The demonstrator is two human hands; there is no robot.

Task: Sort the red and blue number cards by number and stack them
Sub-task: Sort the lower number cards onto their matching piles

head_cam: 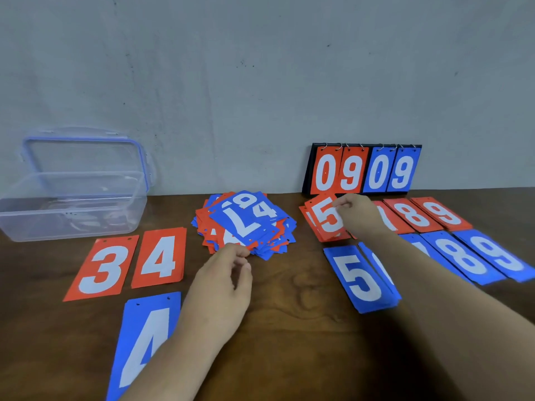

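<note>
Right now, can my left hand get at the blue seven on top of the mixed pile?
Probably yes. The left hand sits at the near edge of the mixed pile, the blue seven lies uncovered on top, and the right hand is away holding the red five.

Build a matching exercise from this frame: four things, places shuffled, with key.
Things:
1. clear plastic storage box
2. black flip scoreboard reading 09 09
3. mixed heap of red and blue number cards
4. red card numbered 5

Places:
A. pinched by the right hand
B. centre, left hand at its near edge
C. far left of the wooden table
D. standing upright at the back right

Pairs: 1-C, 2-D, 3-B, 4-A
</note>
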